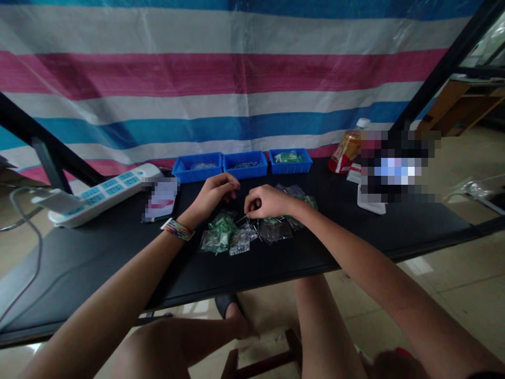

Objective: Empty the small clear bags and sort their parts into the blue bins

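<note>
My right hand [268,202] is closed in a pinch over the pile in the middle of the black table. A thin, dark, screw-like metal piece [242,218] shows at its fingertips. To its left, my left hand [216,193] hovers with curled fingers; what they hold, if anything, is hidden. Below the hands lie clear bags with green contents [221,231] and a small clear bag of metal pieces [241,239]. More clear bags with thin metal pieces [276,230] lie under and beside my right hand.
Three blue bins stand along the back: one with pale pieces [197,172], one with small metal parts [245,170], one with green-filled bags [291,167]. A white power strip [106,195] and a phone [161,200] lie left. A drink bottle [347,150] stands right.
</note>
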